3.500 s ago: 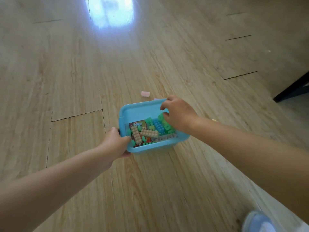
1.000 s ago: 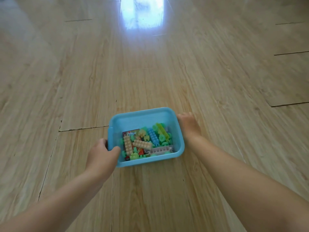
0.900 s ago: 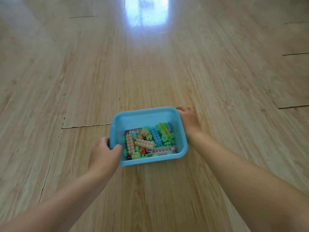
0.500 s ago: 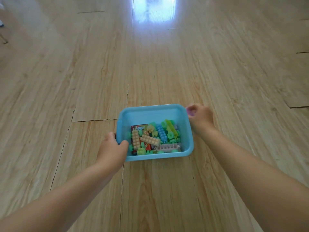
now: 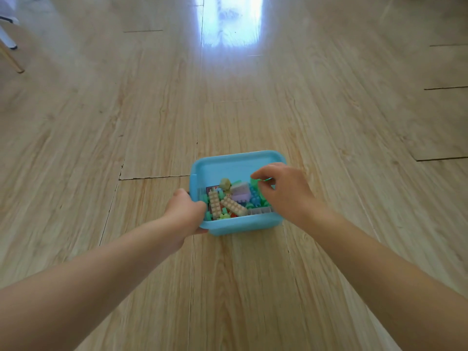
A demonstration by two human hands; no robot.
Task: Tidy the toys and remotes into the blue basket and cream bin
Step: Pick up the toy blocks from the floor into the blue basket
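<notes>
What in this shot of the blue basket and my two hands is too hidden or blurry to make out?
- Head view: whether the right hand holds a piece; its curled fingers hide it.
- Head view: the left hand grip under the blue basket rim; fingers out of sight.
- Head view: the picture card; blocks cover it.
- Head view: the chair leg top left; cut off by the edge.

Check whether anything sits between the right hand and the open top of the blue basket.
Nothing visible does. The right hand hovers over the blue basket, whose top is open, with only toy blocks piled below it. The left hand grips the basket's left rim, clear of the right hand.
</notes>
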